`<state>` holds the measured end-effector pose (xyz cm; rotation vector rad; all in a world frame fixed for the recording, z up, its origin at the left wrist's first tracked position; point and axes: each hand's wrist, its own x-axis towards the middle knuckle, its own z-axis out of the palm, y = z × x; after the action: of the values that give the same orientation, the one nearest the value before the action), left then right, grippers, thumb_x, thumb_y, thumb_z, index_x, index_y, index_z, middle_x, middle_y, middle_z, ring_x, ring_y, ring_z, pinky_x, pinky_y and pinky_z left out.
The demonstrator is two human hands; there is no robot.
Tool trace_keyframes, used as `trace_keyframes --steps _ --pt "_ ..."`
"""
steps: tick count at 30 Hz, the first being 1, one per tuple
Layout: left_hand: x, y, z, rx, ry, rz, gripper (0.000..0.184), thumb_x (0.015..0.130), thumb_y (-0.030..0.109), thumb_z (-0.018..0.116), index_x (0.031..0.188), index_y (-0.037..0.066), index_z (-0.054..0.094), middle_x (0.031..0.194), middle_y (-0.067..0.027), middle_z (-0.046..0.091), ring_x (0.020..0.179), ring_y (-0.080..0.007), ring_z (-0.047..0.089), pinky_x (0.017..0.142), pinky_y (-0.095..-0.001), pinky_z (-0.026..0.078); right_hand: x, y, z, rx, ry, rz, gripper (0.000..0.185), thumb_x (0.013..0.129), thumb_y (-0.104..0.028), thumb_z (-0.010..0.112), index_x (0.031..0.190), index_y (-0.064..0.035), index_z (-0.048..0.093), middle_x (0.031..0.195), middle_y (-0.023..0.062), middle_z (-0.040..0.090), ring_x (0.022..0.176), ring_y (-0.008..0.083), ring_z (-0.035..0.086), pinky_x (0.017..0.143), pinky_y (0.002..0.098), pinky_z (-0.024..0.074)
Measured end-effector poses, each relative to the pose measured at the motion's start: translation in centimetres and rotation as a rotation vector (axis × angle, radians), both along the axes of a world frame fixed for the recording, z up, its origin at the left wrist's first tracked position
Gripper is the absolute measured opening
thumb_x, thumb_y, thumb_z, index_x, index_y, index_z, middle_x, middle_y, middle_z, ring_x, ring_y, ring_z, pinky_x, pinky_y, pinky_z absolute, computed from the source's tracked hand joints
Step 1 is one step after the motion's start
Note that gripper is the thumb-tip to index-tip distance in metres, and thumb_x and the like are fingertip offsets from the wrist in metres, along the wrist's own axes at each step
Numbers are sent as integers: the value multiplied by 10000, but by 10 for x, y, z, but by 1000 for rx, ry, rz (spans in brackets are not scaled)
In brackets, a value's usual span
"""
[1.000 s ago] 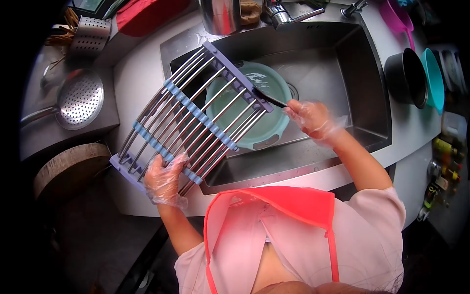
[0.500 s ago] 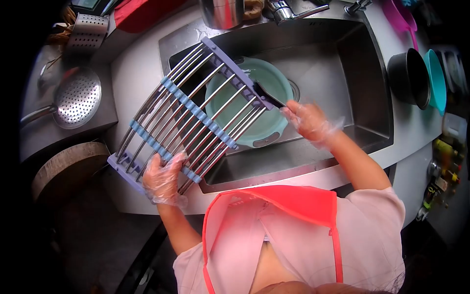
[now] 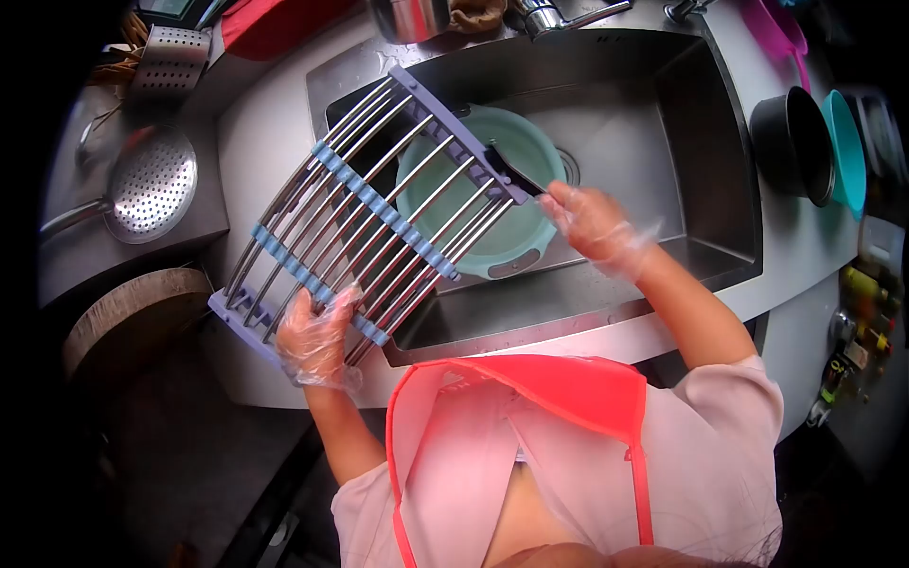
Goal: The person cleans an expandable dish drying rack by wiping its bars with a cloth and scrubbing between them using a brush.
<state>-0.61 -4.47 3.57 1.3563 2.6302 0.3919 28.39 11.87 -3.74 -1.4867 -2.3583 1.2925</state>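
My left hand, in a clear plastic glove, is closed on the lower edge of a drying rack. The rack has steel bars, purple end strips and blue cross strips, and it is held tilted over the left part of the sink. In my gloved right hand is a slim black brush. Its far end meets the inner side of the upper purple strip; the bristles are hard to make out. Beneath the rack, a pale green basin with liquid stands in the sink, partly hidden by the bars.
The steel sink has a faucet at its back edge. On the right counter are a black pot, a teal bowl and a pink ladle. A skimmer and a round wooden board are at left.
The brush and my right hand have shifted slightly up and left along the purple strip. My left hand keeps its hold, and the rack stays nearly where it was.
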Motion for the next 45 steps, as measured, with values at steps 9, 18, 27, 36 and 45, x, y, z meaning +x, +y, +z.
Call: trace_keyframes --steps 9,18,27,36,45 --pt "3 3 2 -42 44 -22 443 649 422 752 765 27 590 656 -130 583 573 -319 557 532 -382 427 2 -4 3 12 -114 61 242 933 -300 400 906 -78 493 720 200 597 695 396 575 622 482 443" --pt "-1 2 1 5 -14 18 439 641 415 756 788 30 606 679 -135 594 587 -314 569 544 -377 438 49 -21 -10 323 -176 163 157 880 -226 508 803 -94 471 612 136 557 573 369 543 512 455 431" --pt "-1 2 2 22 -16 18 404 646 383 762 771 38 594 655 -115 583 564 -301 557 529 -373 427 4 -8 -23 540 -88 302 65 800 -102 529 828 -116 472 609 79 565 533 300 568 473 400 441" --pt "0 2 -1 38 70 -20 413 651 392 757 790 36 600 641 -118 576 564 -299 558 525 -379 427 0 -5 -14 555 -123 268 66 805 -86 507 854 -106 469 608 88 569 540 288 580 481 404 449" --pt "-1 2 -2 20 46 -28 396 668 325 767 867 16 619 697 -111 597 590 -257 568 556 -336 440 -4 -6 -9 494 -226 213 39 829 -140 499 815 -109 480 588 82 572 538 275 590 464 402 445"
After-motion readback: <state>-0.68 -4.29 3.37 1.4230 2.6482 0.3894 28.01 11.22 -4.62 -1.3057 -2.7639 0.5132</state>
